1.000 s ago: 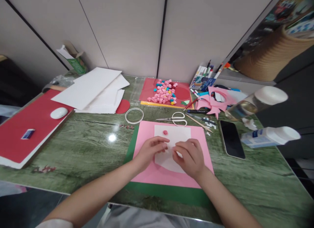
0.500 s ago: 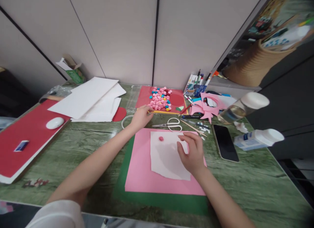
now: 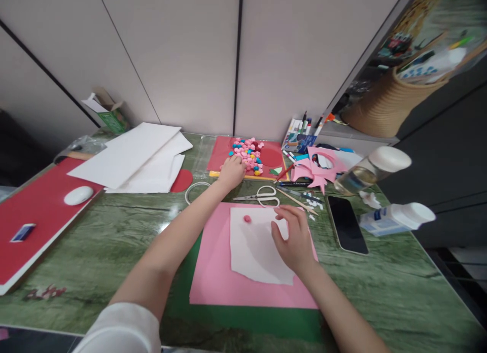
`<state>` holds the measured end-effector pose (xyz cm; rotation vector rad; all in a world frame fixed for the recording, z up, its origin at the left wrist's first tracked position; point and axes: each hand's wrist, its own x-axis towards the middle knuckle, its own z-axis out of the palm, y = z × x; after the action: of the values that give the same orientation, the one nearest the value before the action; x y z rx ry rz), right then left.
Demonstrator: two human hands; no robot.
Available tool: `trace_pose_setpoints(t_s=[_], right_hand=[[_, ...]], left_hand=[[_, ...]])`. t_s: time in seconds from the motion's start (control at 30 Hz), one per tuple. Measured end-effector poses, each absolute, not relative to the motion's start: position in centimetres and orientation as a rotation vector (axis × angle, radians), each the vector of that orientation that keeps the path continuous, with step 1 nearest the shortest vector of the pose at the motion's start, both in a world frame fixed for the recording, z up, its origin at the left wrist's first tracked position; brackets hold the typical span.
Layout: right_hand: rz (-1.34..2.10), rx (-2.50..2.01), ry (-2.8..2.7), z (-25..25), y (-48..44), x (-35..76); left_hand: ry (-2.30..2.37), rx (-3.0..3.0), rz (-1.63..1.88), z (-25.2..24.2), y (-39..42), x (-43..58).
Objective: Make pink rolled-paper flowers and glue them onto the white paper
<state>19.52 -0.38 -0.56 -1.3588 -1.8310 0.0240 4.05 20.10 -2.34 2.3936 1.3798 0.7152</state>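
My left hand point(image 3: 233, 173) reaches over the near left side of a pile of small pink, blue and yellow paper pieces point(image 3: 249, 152). Its fingers bend down at the pile and their tips are hidden. The pile lies on a red sheet point(image 3: 217, 152). My right hand point(image 3: 293, 237) hovers at the right side of a torn-edged white paper point(image 3: 254, 254), thumb and fingers apart, with nothing in it. A single small pinkish-red piece point(image 3: 247, 219) sits near the top left of that paper. Beneath are a pink sheet point(image 3: 209, 272) and a green sheet point(image 3: 228, 317).
Scissors point(image 3: 262, 196), a tape roll point(image 3: 190, 190) and a wooden stick point(image 3: 300, 201) lie behind the sheets. To the right are a phone point(image 3: 347, 223) and two bottles point(image 3: 369, 173). White papers point(image 3: 129, 155) and a red board point(image 3: 49, 211) with a mouse point(image 3: 78, 195) occupy the left.
My left hand has moved forward and right, from the front edge of the red sheet onto the pile. My right hand keeps about the same place and shape. The view has shifted slightly.
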Motion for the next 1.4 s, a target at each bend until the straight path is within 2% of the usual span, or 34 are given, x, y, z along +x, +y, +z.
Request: trace_pose_setpoints(t_s=[0.2, 0.33, 0.43, 0.57, 0.87, 1.4], right_hand=[[0.175, -1.411, -1.737, -0.1, -0.3, 19.6], [0.524, -1.404, -1.532, 0.3, -0.3, 19.9], [0.848, -1.331, -1.381, 0.6, -0.4, 19.6], [1.022, -1.317, -1.377, 0.8, -0.7, 18.3], [0.848, -1.435, -1.681, 0.9, -1.4, 16.6], [0.737, -1.443, -1.815, 0.8, -1.6, 16.8]], left_hand=[[1.319, 2.088, 0.854, -0.8, 18.3, 4.1], [1.161, 1.799, 0.837, 0.0, 12.2, 2.7], [0.836, 0.973, 0.728, 0.1, 6.7, 1.3], [0.798, 0.490, 0.703, -0.4, 2.0, 0.6], [0.825, 0.455, 0.807, -1.2, 0.6, 1.3], [0.928, 0.568, 0.872, -1.4, 0.4, 1.6]])
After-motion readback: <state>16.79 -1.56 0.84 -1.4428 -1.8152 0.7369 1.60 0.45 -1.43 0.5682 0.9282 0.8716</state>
